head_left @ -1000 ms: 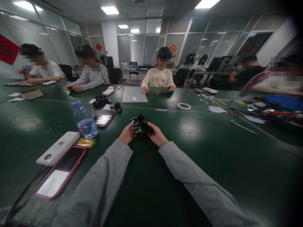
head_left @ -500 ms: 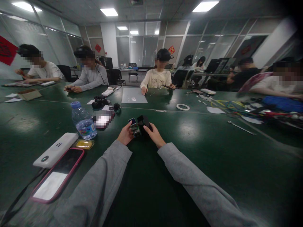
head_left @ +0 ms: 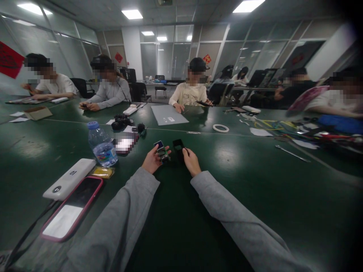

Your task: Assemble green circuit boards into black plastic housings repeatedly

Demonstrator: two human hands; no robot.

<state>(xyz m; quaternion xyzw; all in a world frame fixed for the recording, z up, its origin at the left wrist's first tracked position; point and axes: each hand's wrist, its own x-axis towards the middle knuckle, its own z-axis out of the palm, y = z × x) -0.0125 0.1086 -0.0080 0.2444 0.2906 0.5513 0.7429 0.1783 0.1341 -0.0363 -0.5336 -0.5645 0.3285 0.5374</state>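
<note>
Between the thumb and fingers of my left hand (head_left: 152,159) is a small green circuit board (head_left: 162,152) with a little dark screen at its upper end. My right hand (head_left: 192,161) grips a black plastic casing (head_left: 178,149) that has a window-like opening near its top. Board and casing are apart, with a narrow gap between them, both held above the dark green table (head_left: 241,196). The finer parts on the board are too small to make out.
To the left stand a water bottle (head_left: 103,147), a white power bank (head_left: 69,179), a pink-edged phone (head_left: 74,207) and a yellow packet (head_left: 103,172). A tape roll (head_left: 220,128), a wrench (head_left: 292,153) and tangled cables (head_left: 280,126) lie to the right. Several people sit around.
The black casing has moved right, away from the circuit board, and turned so its opening shows. Fingers of my left hand now show behind the board. Across the table, a person's grey sheet has shifted right.
</note>
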